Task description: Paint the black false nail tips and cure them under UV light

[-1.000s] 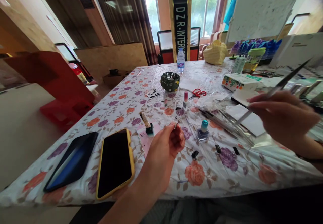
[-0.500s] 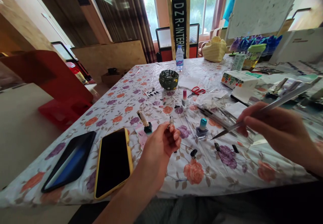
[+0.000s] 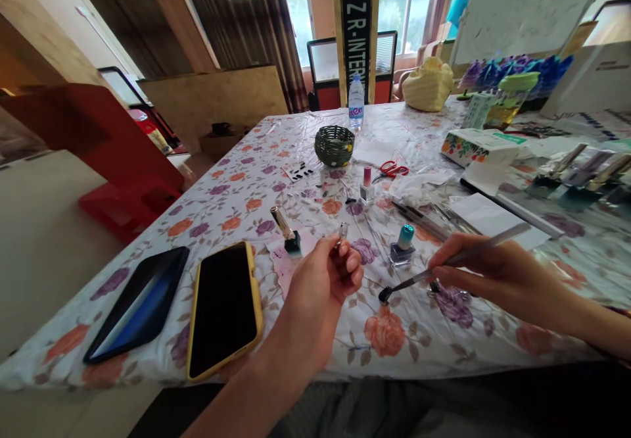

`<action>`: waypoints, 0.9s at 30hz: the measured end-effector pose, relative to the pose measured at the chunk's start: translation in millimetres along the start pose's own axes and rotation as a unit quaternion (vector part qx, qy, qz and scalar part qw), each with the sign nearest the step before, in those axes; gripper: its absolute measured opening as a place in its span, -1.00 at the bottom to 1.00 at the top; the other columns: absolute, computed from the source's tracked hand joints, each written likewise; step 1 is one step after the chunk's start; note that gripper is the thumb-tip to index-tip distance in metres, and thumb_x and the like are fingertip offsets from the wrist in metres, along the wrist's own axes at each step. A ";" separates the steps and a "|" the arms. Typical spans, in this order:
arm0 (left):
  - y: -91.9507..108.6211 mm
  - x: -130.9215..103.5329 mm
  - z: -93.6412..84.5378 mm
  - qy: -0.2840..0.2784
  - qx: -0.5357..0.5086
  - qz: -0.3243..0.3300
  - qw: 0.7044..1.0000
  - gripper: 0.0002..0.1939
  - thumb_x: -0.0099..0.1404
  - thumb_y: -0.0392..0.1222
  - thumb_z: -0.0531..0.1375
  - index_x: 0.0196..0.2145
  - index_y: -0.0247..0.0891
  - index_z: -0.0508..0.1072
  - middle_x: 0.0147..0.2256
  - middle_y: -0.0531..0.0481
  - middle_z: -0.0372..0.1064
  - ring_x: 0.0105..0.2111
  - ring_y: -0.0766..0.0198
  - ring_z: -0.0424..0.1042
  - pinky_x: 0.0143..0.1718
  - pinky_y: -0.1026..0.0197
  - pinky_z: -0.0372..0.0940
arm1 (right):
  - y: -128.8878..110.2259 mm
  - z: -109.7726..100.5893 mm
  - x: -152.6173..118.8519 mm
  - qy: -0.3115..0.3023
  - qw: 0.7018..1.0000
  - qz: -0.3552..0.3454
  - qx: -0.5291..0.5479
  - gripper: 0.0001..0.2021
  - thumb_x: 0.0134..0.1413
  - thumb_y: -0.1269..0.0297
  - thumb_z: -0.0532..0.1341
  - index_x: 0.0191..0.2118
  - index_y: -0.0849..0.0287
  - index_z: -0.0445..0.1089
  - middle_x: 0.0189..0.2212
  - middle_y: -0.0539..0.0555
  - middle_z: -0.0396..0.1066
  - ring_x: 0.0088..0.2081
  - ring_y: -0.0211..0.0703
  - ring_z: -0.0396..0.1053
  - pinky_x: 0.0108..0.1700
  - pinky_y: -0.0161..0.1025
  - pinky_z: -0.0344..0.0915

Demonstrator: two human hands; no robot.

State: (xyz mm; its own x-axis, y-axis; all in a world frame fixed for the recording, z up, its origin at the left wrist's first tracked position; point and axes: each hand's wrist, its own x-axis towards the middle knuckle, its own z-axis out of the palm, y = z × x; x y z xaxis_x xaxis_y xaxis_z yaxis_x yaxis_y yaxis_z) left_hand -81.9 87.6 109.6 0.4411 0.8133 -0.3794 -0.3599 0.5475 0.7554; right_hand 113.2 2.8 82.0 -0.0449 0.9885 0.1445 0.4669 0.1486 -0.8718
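Note:
My left hand [image 3: 328,277] is closed, thumb and fingers pinching a small silvery, clear piece [image 3: 342,231] whose kind I cannot make out. Slim grey tweezers [image 3: 456,258] are gripped in my right hand [image 3: 493,270], pointing down to the left. Their tip meets a small black false nail [image 3: 384,294] above an orange flower on the cloth. Another dark nail [image 3: 434,287] is partly hidden under the right hand. Between the hands stands a nail polish bottle with a teal cap [image 3: 404,246]. Beside my left hand, a gold-capped polish bottle [image 3: 286,233] rests on pink paper [image 3: 282,264].
Two phones, one black [image 3: 140,303] and one yellow-cased [image 3: 225,310], lie at left. Farther back are a pink-capped bottle [image 3: 367,186], red-handled scissors [image 3: 393,170], a dark woven basket [image 3: 334,146] and a water bottle [image 3: 355,104]. More polish bottles [image 3: 562,171] stand at right.
My right hand has moved left and down, bringing the tweezers' tip onto the black nail. The left hand keeps its pinch. The whole view has shifted slightly.

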 end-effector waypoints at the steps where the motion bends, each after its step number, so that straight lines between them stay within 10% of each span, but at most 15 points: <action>1: -0.2 0.0 -0.2 -0.001 -0.001 0.002 1.000 -0.78 0.22 -0.26 0.02 -0.58 -0.29 0.16 -0.59 0.10 0.10 -0.63 0.48 0.10 -0.62 0.42 0.09 | 0.6 0.7 -0.3 -0.002 1.000 0.000 -0.006 -0.91 0.01 0.30 0.20 -0.30 0.09 0.37 -0.45 -0.06 0.37 -0.45 -0.35 0.30 -0.45 -0.43 0.21; 27: -2.5 -0.5 -2.3 -0.028 0.007 0.000 1.000 -0.76 0.23 -0.27 0.00 -0.58 -0.33 0.23 -0.59 0.08 0.14 -0.61 0.47 0.14 -0.58 0.40 0.12 | -2.0 -1.9 -1.2 0.036 0.998 0.038 0.040 -0.90 -0.01 0.23 0.22 -0.33 0.08 0.37 -0.49 -0.06 0.37 -0.48 -0.36 0.27 -0.48 -0.44 0.18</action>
State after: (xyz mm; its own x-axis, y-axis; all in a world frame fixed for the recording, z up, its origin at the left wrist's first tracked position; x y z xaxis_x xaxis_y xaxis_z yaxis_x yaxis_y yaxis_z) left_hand -83.1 86.3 106.7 0.4865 0.8008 -0.3494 -0.3490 0.5448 0.7625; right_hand 114.0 1.3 84.5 0.0527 0.9928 0.1077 0.3939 0.0784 -0.9158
